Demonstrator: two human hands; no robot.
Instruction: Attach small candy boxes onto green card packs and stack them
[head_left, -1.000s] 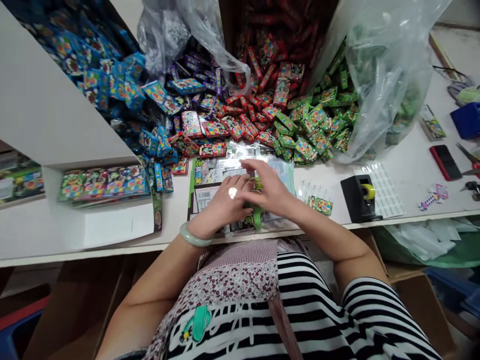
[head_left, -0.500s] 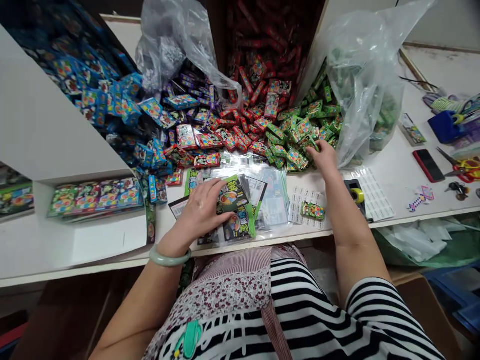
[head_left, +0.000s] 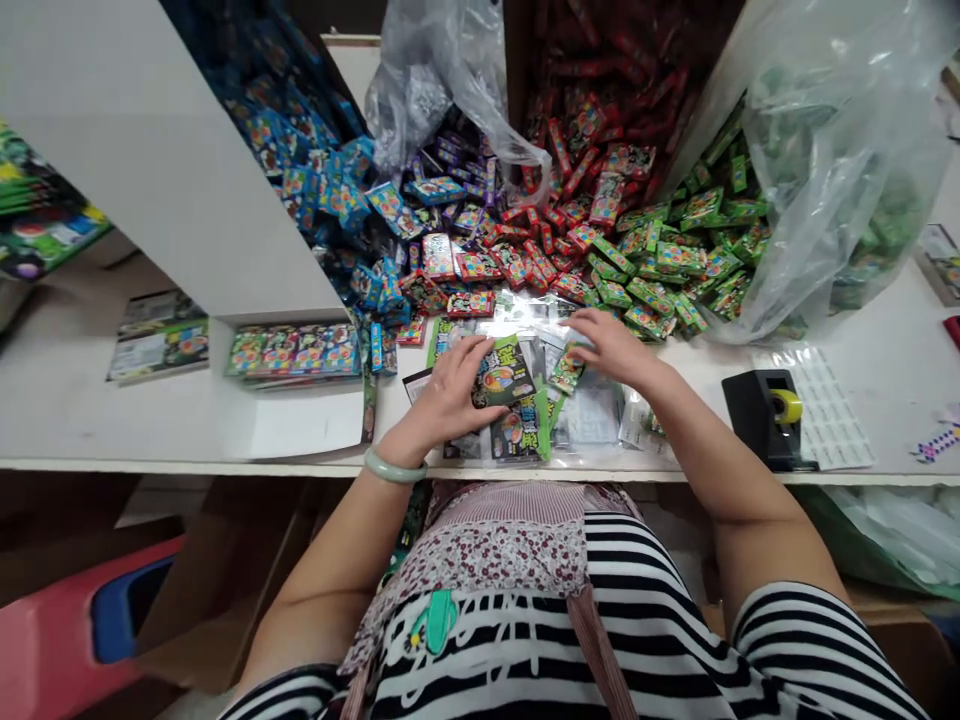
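Observation:
My left hand (head_left: 448, 398) is closed on a black and green printed packet (head_left: 504, 372), thumb along its lower edge and fingers at its upper left. Under it lie more packets, one of them a green-edged packet (head_left: 517, 432), over clear plastic sleeves (head_left: 592, 415). To the right, my right hand (head_left: 611, 348) has its fingertips on a small green box (head_left: 566, 370), which it grips above the sleeves. The fingers hide part of that box.
Behind my hands spread piles of small blue boxes (head_left: 330, 185), purple boxes (head_left: 469, 165), red boxes (head_left: 525, 260) and green boxes (head_left: 675, 265). A white open carton (head_left: 300, 430) stands left, a tape dispenser (head_left: 765, 415) right. A plastic bag (head_left: 817, 170) drapes over the green pile.
My right hand has come from the green pile toward the packets, bringing a small green box. My left hand stays at the packets. The view has shifted left.

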